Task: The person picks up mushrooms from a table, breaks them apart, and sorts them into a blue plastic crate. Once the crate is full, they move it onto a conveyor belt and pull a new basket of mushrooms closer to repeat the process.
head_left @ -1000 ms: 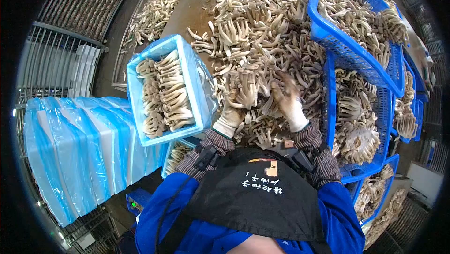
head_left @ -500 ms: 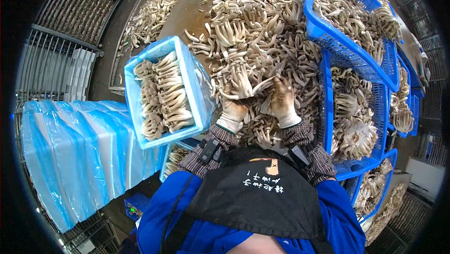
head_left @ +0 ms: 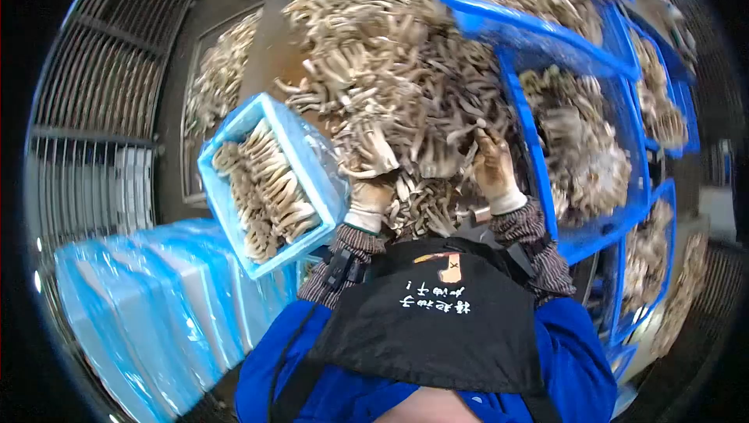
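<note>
1. Mushrooms (head_left: pixel 351 64): cream and beige, some grey-brown.
2. Left glove (head_left: pixel 370 200) and right glove (head_left: pixel 496 169): white, blotched brown.
3. Cuffs (head_left: pixel 552 267): dark and pale stripes.
4. Apron (head_left: pixel 437 345): black, with white lettering and a yellow, peach and red print.
5. Sleeves (head_left: pixel 573 360): vivid blue.
6. Box (head_left: pixel 292 255): light blue.
7. Baskets (head_left: pixel 529 138): strong blue.
8. Wrapped stack (head_left: pixel 148 290): white, streaked light blue.
9. Worktop (head_left: pixel 273 56): brown.

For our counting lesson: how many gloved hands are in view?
2: the left hand, holding a mushroom cluster beside the pale box, and the right hand, over the pile near a blue basket. No others show.
</note>
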A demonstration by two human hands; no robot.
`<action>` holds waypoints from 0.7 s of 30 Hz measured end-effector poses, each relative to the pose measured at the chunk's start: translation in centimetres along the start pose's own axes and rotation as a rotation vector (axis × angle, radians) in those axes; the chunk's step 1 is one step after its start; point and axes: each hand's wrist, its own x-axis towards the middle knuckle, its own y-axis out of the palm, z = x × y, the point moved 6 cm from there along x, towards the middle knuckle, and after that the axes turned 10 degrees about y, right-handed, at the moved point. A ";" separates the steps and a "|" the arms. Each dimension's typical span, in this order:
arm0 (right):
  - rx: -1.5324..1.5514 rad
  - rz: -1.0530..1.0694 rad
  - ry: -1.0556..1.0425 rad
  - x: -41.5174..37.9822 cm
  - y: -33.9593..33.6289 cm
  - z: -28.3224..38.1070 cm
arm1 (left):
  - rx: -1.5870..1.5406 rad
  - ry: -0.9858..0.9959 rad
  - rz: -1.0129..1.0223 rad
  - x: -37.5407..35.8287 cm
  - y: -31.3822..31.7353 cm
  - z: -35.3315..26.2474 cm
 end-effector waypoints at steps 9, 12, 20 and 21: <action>0.635 -0.325 0.062 -26.0 -12.2 -11.6 | 2.070 0.211 -0.177 2.0 -0.5 -2.9; 0.909 -0.988 0.149 -35.5 -15.3 -19.7 | 2.357 0.256 -0.232 1.8 5.0 -2.9; -0.516 -1.356 0.991 -65.4 -23.4 -36.2 | 0.421 0.642 0.040 -0.6 6.6 -6.6; -0.681 -1.251 0.962 -64.1 -23.5 -34.7 | 0.454 0.653 -0.037 -1.0 5.2 -7.5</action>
